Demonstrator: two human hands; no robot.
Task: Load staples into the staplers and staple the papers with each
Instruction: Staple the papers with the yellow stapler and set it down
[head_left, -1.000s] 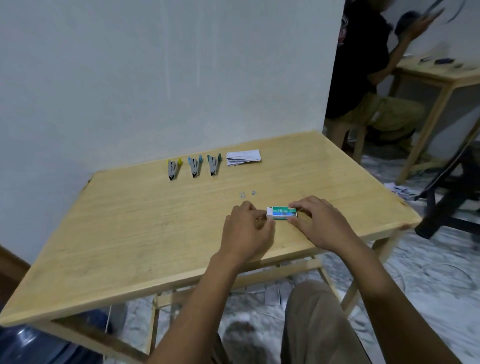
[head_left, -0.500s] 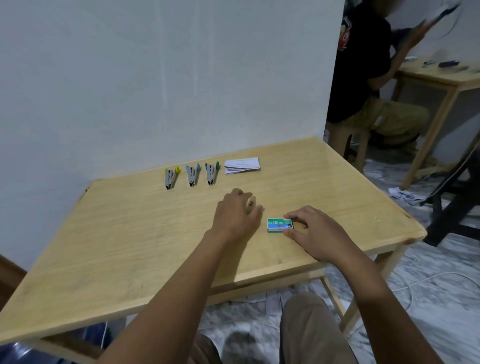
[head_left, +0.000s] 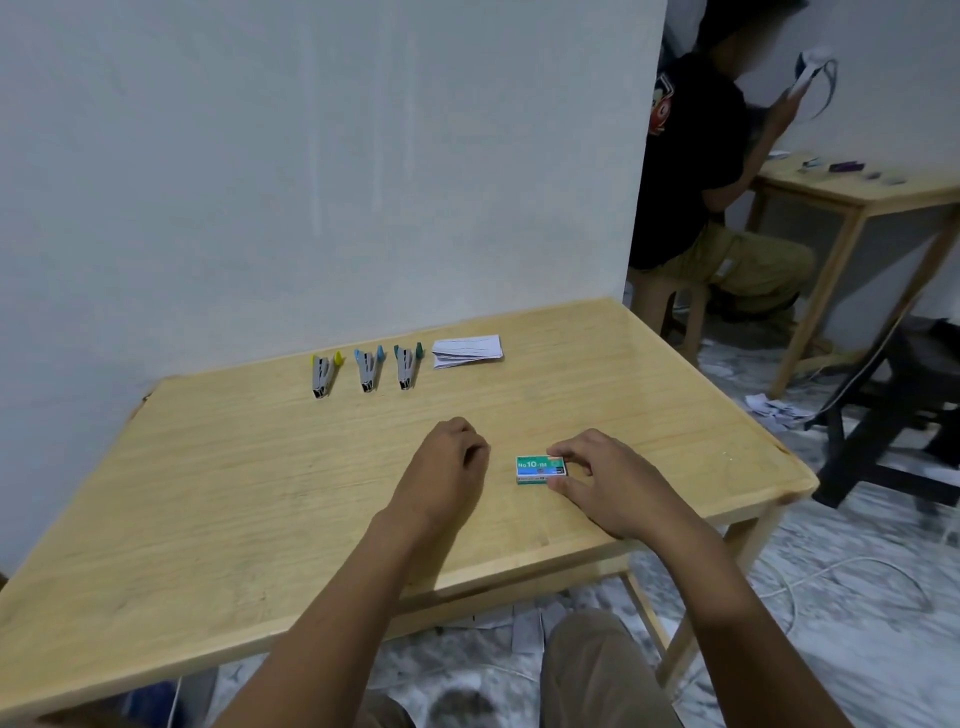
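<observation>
Now the left hand (head_left: 447, 462) had come off the staple box (head_left: 540, 469) and hovered just beside it, fingers curled; whether it carried staples could not be told. The right hand (head_left: 608, 478) pinched the closed box near the front of the table (head_left: 208, 493). Three staplers (head_left: 368, 370) and the folded papers (head_left: 467, 352) lay well apart by the wall (head_left: 311, 182), the reach seemingly unobstructed.
</observation>
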